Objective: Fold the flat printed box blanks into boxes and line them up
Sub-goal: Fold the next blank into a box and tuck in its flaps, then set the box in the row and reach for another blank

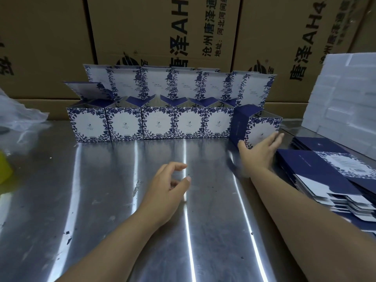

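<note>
So the right hand [261, 151] presses flat, fingers spread, on the end box [262, 129] right of the row [156, 125]; left hand [168, 192] hovers in front, loosely curled, empty.

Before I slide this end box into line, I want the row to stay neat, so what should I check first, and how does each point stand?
1. End box square to the row: not ok, it stands turned, navy side showing.
2. Right hand on it: ok, fingers flat on its white face.
3. Left hand free: ok, holds nothing.
4. Five front boxes aligned: ok.
5. Gap between end box and fifth box: cannot tell.
6. Flat blanks at hand: ok, stacked at the right.
</note>
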